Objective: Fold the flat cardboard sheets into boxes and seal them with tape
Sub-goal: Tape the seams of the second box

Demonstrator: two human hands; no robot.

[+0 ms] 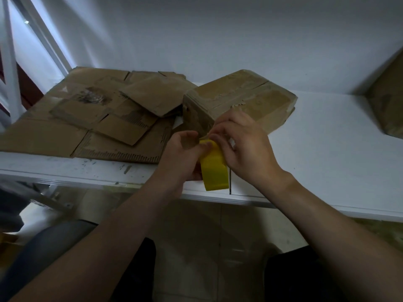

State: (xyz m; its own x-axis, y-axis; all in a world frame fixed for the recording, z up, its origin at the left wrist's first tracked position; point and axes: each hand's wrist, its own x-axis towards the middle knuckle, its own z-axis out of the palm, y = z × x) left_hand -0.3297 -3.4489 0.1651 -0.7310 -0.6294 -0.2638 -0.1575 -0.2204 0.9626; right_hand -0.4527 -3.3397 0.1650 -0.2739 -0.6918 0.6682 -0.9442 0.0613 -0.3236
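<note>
left grip (183, 154) holds yellow tape roll (214, 168) at the shelf (327, 160) edge, right grip (242, 147) pinches its top by the box (237, 99).

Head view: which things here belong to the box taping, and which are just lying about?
In use: tape, gripped by left hand, right hand curled on it; box; flat sheets.
Lying about: cardboard at right edge; white frame.

White shelf (327, 138): flat cardboard sheets (65, 131), taped box (239, 94).
</note>
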